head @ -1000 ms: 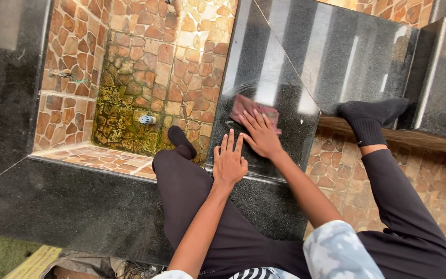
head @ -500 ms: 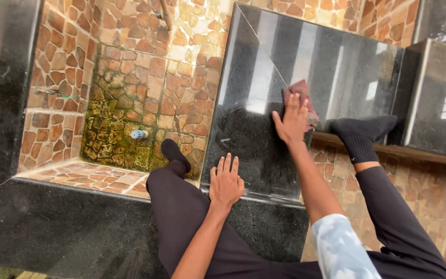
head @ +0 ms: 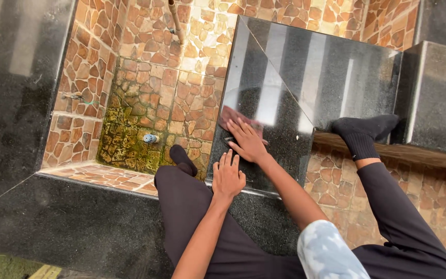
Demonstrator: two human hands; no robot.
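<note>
We see soft, even daylight with only faint shadows. The polished black granite slab [head: 305, 88] mirrors pale vertical streaks of glare, and the dark ledge [head: 16, 77] at left shows a duller sheen. Focus is sharp at centre; the wide lens bends lines near the edges, and the pale sleeve [head: 331, 256] looks slightly soft.

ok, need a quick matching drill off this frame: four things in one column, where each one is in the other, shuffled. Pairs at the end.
Things:
1. right hand
2. left hand
3. reddish cloth
4. black sock

Places:
A. on the brown ledge at the right
B. flat on the near edge of the dark slab
C. pressed on the cloth
D. spread on the slab under the fingers

Pairs: 1-C, 2-B, 3-D, 4-A
</note>
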